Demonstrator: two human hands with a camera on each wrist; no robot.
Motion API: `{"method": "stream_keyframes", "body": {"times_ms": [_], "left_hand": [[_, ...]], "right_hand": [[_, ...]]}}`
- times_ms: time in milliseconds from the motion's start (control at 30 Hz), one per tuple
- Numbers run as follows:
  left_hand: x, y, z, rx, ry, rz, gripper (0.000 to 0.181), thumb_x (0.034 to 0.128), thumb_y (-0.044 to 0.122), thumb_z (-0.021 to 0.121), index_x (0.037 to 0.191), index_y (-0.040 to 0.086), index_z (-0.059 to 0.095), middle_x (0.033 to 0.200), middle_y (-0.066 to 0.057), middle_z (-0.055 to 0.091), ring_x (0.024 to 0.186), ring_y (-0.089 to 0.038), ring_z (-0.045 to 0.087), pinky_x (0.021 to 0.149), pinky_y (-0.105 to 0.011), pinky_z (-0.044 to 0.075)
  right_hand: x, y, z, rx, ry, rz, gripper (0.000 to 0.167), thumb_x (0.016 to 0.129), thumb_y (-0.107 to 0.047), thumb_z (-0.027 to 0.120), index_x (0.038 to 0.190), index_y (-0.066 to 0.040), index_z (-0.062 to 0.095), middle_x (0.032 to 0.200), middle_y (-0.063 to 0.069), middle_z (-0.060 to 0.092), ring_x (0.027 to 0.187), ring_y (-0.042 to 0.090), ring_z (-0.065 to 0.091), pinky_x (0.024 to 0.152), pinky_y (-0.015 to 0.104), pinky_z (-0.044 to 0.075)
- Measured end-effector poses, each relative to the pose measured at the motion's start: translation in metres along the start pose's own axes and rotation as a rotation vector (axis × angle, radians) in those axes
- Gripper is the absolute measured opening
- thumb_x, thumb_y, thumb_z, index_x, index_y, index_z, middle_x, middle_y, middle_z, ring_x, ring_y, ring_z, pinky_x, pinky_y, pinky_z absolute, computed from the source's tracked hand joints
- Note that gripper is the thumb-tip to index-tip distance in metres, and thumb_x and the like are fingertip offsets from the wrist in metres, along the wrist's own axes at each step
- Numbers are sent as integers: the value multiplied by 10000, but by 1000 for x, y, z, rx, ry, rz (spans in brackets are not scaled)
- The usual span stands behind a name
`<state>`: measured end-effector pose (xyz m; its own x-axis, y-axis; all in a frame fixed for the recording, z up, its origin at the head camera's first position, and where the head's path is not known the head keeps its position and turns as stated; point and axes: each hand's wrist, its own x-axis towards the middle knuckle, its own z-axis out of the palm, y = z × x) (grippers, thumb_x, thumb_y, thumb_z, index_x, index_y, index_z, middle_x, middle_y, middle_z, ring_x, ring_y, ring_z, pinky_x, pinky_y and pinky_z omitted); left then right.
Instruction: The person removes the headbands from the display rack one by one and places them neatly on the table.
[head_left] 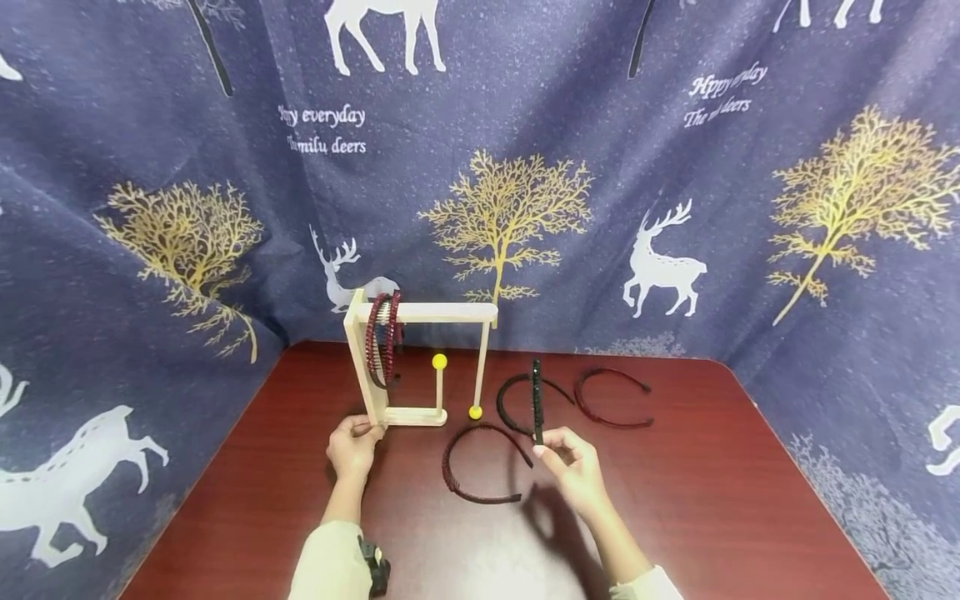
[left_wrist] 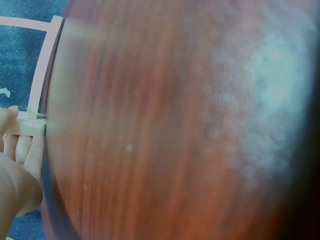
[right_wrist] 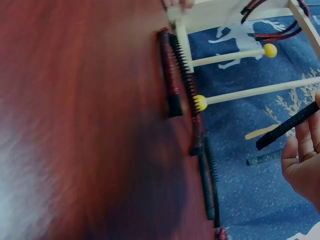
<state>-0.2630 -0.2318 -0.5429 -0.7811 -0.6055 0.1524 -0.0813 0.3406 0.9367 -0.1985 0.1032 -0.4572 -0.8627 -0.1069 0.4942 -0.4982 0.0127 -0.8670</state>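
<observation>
While my left fingers (left_wrist: 34, 152) grip the wooden stand's (head_left: 361, 358) base, my right fingers (right_wrist: 303, 142) pinch a black headband (head_left: 537, 400) above the tabletop (head_left: 675, 483); hanging seems underway, next calls for raising it onto the upper bar (head_left: 450, 312).

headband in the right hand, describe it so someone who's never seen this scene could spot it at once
In the head view, find the reddish-brown table, then the pale wooden rack on it. To the rack's right, the right hand holds the black headband. It alone is held up, edge-on like an upright bar; its neighbours lie flat or hang.
</observation>
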Motion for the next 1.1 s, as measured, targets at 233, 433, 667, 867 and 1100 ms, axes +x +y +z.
{"method": "stream_keyframes", "body": {"times_ms": [233,433,667,867,1100], "left_hand": [[1,2,1,-4,3,-5,248,693,130,808,885,49,674,842,-111,699,873,-283,579,883,-420,343],[-1,0,0,18,-5,-13,249,702,163,812,884,57,678,846,-102,701,889,-281,572,893,-427,332],[1,2,-1,14,-3,15,244,706,164,809,882,57,679,841,-107,701,899,-283,569,919,-435,310],[0,1,1,5,-12,4,235,706,145,804,879,51,676,842,-109,701,907,-287,562,909,-433,313],[0,0,1,6,-10,-1,235,703,143,803,882,55,679,838,-105,702,896,-280,568,893,-424,329]], "right_hand": [[-10,1,-11,-93,-50,-19,130,766,185,605,862,98,597,782,180,591,712,151,568,618,241,489],[-18,7,-28,-195,-126,-69,147,763,174,614,857,61,607,755,181,571,667,129,551,561,258,481],[-23,35,-53,-348,-192,-88,205,763,104,677,863,-72,643,828,50,626,702,114,569,594,289,488],[-31,28,-60,-394,-230,-53,245,749,122,669,854,-97,638,802,45,614,700,117,562,618,273,479],[-38,9,-60,-353,-251,23,229,736,156,647,847,-44,644,793,115,602,679,140,573,589,287,502]]}}
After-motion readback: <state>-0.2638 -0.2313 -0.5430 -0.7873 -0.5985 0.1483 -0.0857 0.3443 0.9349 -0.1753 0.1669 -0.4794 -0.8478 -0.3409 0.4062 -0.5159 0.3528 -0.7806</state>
